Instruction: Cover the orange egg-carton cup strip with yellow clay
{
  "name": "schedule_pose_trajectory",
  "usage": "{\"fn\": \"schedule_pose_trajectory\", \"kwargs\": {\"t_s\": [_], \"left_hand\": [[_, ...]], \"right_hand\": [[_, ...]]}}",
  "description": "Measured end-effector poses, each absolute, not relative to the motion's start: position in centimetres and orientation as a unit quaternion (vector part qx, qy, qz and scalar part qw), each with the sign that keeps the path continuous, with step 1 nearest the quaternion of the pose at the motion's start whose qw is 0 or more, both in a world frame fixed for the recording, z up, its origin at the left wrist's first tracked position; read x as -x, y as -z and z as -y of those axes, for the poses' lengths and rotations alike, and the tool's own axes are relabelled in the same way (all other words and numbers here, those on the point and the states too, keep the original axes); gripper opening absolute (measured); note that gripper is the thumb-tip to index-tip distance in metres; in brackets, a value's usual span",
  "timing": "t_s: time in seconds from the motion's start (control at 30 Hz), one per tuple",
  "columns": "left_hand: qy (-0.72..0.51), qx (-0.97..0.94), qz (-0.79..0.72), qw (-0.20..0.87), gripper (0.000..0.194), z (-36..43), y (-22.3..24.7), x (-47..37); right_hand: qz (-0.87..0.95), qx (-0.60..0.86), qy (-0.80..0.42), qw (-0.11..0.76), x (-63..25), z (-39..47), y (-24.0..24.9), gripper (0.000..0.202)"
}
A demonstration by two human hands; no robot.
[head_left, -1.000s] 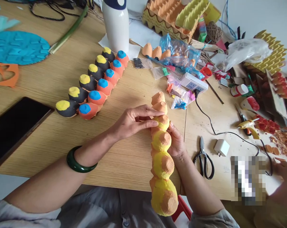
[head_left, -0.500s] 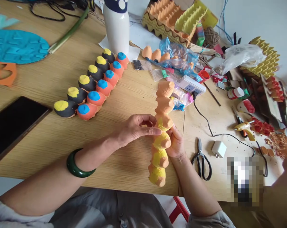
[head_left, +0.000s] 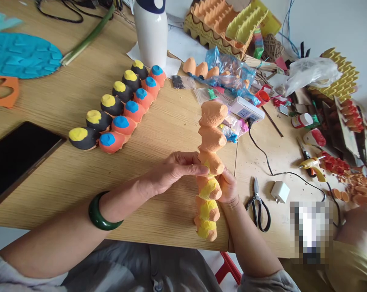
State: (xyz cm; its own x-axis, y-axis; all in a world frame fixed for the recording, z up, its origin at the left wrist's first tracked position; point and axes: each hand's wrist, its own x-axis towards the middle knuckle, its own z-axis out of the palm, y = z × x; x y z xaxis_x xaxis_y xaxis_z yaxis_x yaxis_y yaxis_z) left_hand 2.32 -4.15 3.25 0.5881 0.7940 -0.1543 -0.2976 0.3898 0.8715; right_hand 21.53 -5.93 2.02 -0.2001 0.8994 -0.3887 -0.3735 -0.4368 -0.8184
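An orange egg-carton strip [head_left: 213,138] is held upright above the table edge. Yellow clay [head_left: 208,209] is spread over its lower cups, while the top ones are bare orange. My left hand [head_left: 174,170] grips the strip's left edge, its thumb pressed on the yellow patch near the middle and its fingers partly hidden behind. From behind and to the right, my right hand [head_left: 228,186] supports the same strip; most of its fingers are out of sight. To the left lie a black-painted strip with yellow tops [head_left: 112,105] and a red-orange strip with blue tops [head_left: 131,111].
A black phone [head_left: 22,158] lies at the left, near a blue textured oval [head_left: 22,54]. Behind stand a white bottle [head_left: 151,36] and stacked egg trays [head_left: 216,28]. Scissors [head_left: 256,205], a white charger [head_left: 280,191], a power strip [head_left: 247,109] and a glue gun [head_left: 314,163] are on the right.
The egg-carton strip has tilted a little, its upper cups turned more toward me. My left thumb remains on the yellow clay. A person at the right edge has shifted.
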Motion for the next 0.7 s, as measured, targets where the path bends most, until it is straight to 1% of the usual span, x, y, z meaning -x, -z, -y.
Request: {"fn": "schedule_pose_trajectory", "kwargs": {"t_s": [0.23,0.47,0.6,0.7], "left_hand": [[-0.317,-0.427,-0.282,0.799,0.019,3.8,-2.9,-1.7],[-0.296,-0.365,-0.274,0.839,0.030,3.5,-2.9,-2.3],[-0.321,-0.276,-0.298,0.856,0.036,3.2,-2.6,-2.8],[-0.344,-0.239,-0.303,0.856,0.044,3.2,-2.5,-2.9]], "right_hand": [[0.294,0.430,-0.739,0.428,-22.2,5.9,-1.9,0.035],[0.288,0.416,-0.763,0.403,-22.5,5.9,-1.8,0.037],[0.272,0.421,-0.748,0.435,-22.0,5.5,-1.7,0.033],[0.241,0.410,-0.752,0.457,-21.8,5.3,-1.6,0.027]]}}
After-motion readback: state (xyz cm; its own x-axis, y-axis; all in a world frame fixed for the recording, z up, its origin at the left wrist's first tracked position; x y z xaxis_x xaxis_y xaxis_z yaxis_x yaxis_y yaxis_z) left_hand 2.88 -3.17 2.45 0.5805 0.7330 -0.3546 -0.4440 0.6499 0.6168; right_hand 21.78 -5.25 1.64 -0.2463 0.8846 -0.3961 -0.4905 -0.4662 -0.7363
